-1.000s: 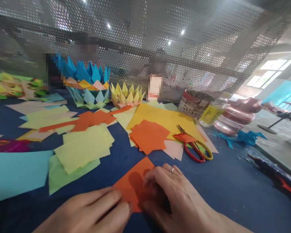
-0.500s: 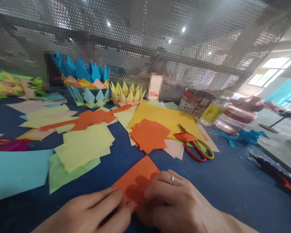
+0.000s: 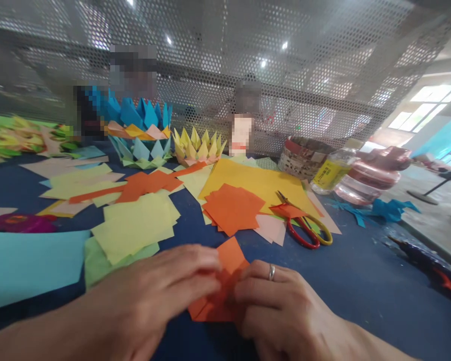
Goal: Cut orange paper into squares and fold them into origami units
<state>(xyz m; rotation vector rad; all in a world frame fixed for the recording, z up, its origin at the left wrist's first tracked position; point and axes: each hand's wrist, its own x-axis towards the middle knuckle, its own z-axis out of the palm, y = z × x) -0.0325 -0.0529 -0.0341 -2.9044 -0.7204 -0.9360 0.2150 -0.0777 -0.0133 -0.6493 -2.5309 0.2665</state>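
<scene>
A square of orange paper (image 3: 231, 253) lies on the blue tabletop in front of me. A crease and a folded flap show along its lower left edge. My left hand (image 3: 173, 286) reaches over its left side with curled fingers closed on the paper; the thumb is hidden. On the right side, my right hand (image 3: 281, 301), with a ring on one finger, has its fingers bent in and closed on the paper's edge. Just beyond sits a stack of orange squares (image 3: 233, 208). Red-and-yellow-handled scissors (image 3: 304, 235) rest to its right, with an orange scrap over the blades.
Pale green sheets (image 3: 135, 225) and a light blue sheet (image 3: 30, 268) lie left. Folded-paper crowns (image 3: 199, 145) stand behind, near a perforated screen (image 3: 210, 45). At right are a labelled bottle (image 3: 328, 173), a pink bottle (image 3: 372, 175) and a dark glue gun (image 3: 421, 255).
My left hand has moved up and right over the orange paper, whose left corner is now folded in. My right hand stays at the right edge, shifted slightly.
</scene>
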